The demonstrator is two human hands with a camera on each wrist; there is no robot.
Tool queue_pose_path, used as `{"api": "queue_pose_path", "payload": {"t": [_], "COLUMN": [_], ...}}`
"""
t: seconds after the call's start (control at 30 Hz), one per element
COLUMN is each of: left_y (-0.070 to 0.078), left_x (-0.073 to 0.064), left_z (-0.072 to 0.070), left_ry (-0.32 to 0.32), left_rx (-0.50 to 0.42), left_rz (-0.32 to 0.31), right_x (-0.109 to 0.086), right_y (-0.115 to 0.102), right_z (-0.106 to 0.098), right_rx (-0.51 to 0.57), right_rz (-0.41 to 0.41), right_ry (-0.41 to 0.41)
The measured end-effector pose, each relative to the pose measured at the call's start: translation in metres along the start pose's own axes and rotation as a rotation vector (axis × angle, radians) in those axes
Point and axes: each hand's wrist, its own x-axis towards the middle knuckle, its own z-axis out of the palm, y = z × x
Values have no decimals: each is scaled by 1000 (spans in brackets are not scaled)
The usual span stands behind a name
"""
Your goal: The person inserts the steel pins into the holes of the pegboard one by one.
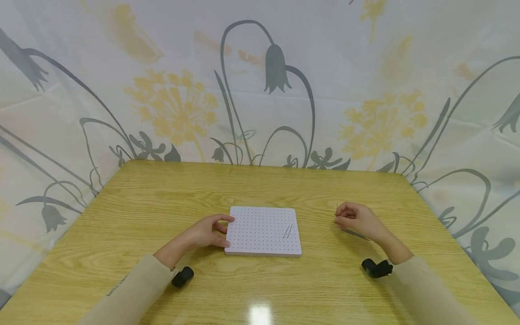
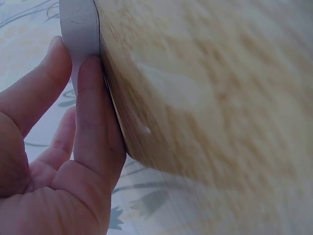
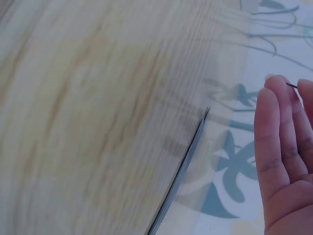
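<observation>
A white pegboard [image 1: 256, 229], its top covered in rows of small holes, sits on the table [image 1: 284, 284] between the two hands. Near the right side of the board two thin rods [image 1: 288, 231] show as parallel slanting lines; from this angle it is hard to say whether they lie flat or stand in holes.

The left hand [image 1: 207, 232] grips the board's left edge, thumb at the near corner and index finger farther back, the two spread apart, with another finger against the side wall.

The right hand [image 1: 357, 221] is raised to the right of the board, well apart from it. Its thumb and fingertips pinch a short dark rod [image 3: 292, 85], while the lower fingers lie together, side by side. Near that hand lies a narrow bundle of dark rods [image 3: 181, 181], pointing obliquely.

Both arms wear beige sleeves [image 1: 134, 289] and black wrist cameras [image 1: 375, 268]. Behind the wood-grained tabletop hangs a pale fabric backdrop [image 1: 252, 113] printed with grey bellflowers and yellow flower heads.
</observation>
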Motion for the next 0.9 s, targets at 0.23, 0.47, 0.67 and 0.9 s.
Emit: {"api": "queue_pose_path", "payload": {"t": [0.23,0.47,0.67,0.9], "left_y": [-1,-1,1,1], "left_x": [0,0,-2,-2], "left_z": [-1,-1,0,0], "left_ry": [-4,-10,-14,-8], "left_rx": [9,12,6,3], "left_rz": [6,16,17,10], "right_x": [6,12,15,21], "right_y": [-8,-14,-19,-23], "right_z": [11,25,35,46], "right_rx": [34,76,111,58], "right_rz": [-3,-8,-25,-69], "right_ry": [-6,-26,-55,-87]}}
